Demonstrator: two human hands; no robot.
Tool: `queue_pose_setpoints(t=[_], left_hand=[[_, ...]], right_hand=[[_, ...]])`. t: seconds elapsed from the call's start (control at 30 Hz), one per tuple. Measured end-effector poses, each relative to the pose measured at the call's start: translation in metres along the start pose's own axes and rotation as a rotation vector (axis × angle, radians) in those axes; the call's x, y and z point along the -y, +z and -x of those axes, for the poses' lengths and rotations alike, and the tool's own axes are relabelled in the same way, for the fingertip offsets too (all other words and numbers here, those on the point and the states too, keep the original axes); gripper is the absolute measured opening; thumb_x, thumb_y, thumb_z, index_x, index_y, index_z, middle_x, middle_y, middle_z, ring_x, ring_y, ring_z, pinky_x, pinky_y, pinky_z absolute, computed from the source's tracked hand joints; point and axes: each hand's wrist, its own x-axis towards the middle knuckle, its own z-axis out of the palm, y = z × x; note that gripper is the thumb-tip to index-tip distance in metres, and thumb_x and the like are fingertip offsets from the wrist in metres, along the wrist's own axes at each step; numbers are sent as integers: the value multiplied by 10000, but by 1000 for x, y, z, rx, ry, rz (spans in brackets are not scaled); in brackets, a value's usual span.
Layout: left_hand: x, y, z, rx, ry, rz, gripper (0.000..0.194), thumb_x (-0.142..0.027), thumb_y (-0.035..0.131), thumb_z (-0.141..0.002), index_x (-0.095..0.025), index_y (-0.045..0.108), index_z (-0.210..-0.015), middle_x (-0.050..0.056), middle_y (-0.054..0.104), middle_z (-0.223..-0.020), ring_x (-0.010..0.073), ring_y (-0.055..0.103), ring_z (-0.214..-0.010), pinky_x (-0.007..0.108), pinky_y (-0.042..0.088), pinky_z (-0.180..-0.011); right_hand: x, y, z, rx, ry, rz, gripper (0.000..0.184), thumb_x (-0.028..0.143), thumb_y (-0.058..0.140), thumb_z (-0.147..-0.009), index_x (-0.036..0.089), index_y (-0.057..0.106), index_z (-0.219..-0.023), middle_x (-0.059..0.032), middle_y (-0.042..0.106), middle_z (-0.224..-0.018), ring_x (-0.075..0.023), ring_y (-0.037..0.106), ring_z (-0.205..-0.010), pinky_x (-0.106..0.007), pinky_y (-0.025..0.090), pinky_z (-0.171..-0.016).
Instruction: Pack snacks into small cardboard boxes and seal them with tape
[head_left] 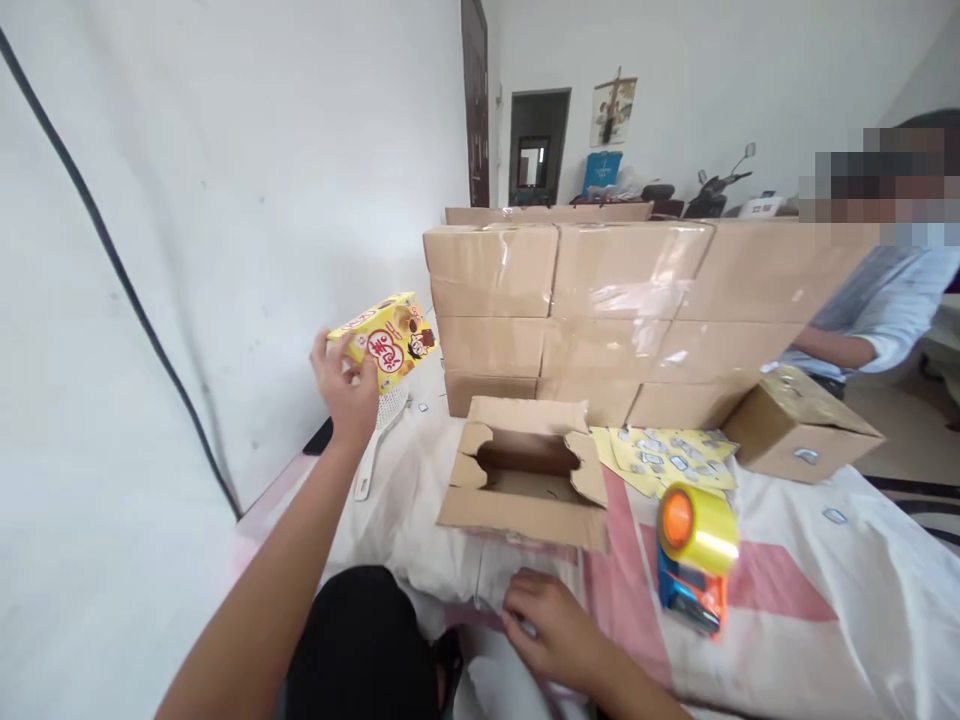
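Note:
My left hand [346, 392] is raised at the left and grips a small yellow printed carton [386, 340] by its near end. An open brown cardboard box [525, 470] with its flaps spread sits empty in the middle of the cloth-covered surface. My right hand [551, 628] rests low on the cloth just in front of that box, fingers curled down on the fabric; whether it holds anything is hidden. A tape dispenser [694, 560] with a yellow roll lies to the right of my right hand.
Sealed brown cartons [615, 300] are stacked in a wall behind the open box. Yellow sheets with small packets [664, 455] lie beside a small brown box [799, 425]. Another person's sleeve [885, 310] shows at the right. A white utensil [379, 440] lies under my left hand.

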Motion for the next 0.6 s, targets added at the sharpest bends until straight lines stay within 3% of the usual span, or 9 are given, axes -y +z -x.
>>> queue_pose_setpoints(t=[0.07,0.13,0.23,0.33,0.43,0.53,0.6], left_hand=[[-44,-10,30,-131,8,185,485,-285,588,-939,-317,450,-1403,106,341,-1600,241,594,-1278,364,559,-982],[-80,-12,48,-159,5,329,454,-318,614,-931,-299,452,-1354,114,409,-1573,238,618,-1262,384,539,-1036],[-113,-5,56,53,-95,452,432,-337,694,-868,-233,517,-1248,146,466,-1548,267,636,-1253,395,542,-1042],[-128,8,59,282,-321,457,638,-289,778,-771,-264,482,-1335,148,378,-1617,280,663,-1209,388,582,-974],[-133,18,72,391,-435,442,720,-277,781,-739,-281,461,-1383,144,333,-1641,299,602,-1291,392,589,-954],[-131,19,93,554,-414,437,710,-267,730,-729,-246,471,-1389,155,528,-1487,309,559,-1329,417,579,-957],[-128,15,104,602,-424,425,721,-243,703,-691,-216,480,-1376,147,635,-1316,315,597,-1267,416,586,-912]], right_hand=[[9,-12,12,12,-18,32,157,198,502,-897,197,512,-741,-25,625,-727,-163,571,-718,-301,356,-700],[16,-23,28,35,-24,60,141,209,513,-911,195,539,-773,-18,647,-746,-158,581,-735,-314,367,-759],[27,-42,50,71,-58,131,160,242,522,-934,195,554,-785,-11,652,-757,-149,576,-732,-322,368,-791],[38,-67,58,25,-105,229,156,258,542,-926,199,554,-783,-10,646,-759,-152,553,-720,-335,365,-790],[43,-95,52,-151,-150,283,165,239,531,-930,200,542,-770,-10,625,-751,-158,532,-728,-347,372,-811],[41,-123,46,-349,-159,255,181,202,501,-951,199,528,-773,-3,592,-733,-157,517,-734,-354,386,-843],[36,-137,42,-456,-126,204,172,178,496,-961,202,530,-794,4,580,-732,-154,520,-738,-357,391,-845]])
